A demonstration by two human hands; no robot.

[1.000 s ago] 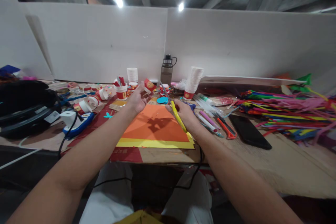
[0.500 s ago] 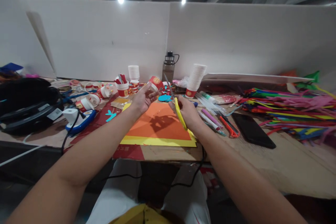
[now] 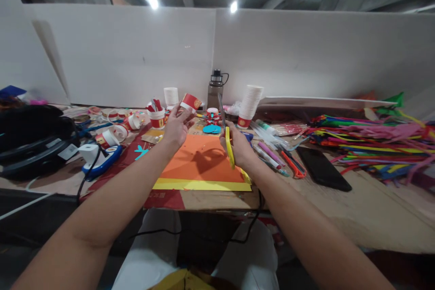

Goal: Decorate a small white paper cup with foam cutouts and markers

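Observation:
My left hand (image 3: 177, 128) is closed around a small red and white paper cup (image 3: 190, 102), which it holds tilted above the table. Yellow-handled scissors (image 3: 229, 145) are gripped in my right hand (image 3: 238, 146), their blades pointing up and away from me, apart from the cup. Whether the blades are parted is hard to make out. Under both hands lie orange paper (image 3: 200, 170) and yellow paper (image 3: 200, 185), with the shadow of the hands on the orange. Just beyond sit blue paper circles (image 3: 211, 129).
Stacks of paper cups (image 3: 250, 103) and a dark bottle (image 3: 215, 88) stand at the back. To the right are markers (image 3: 268, 156), a black phone (image 3: 322, 168) and many coloured pipe cleaners (image 3: 370, 138). A blue power strip (image 3: 102, 163) lies left, near several cups (image 3: 110, 137).
My left hand has shifted slightly left and turned the cup to another tilt. The scissors have swung more upright in my right hand. The whole view has shifted a little.

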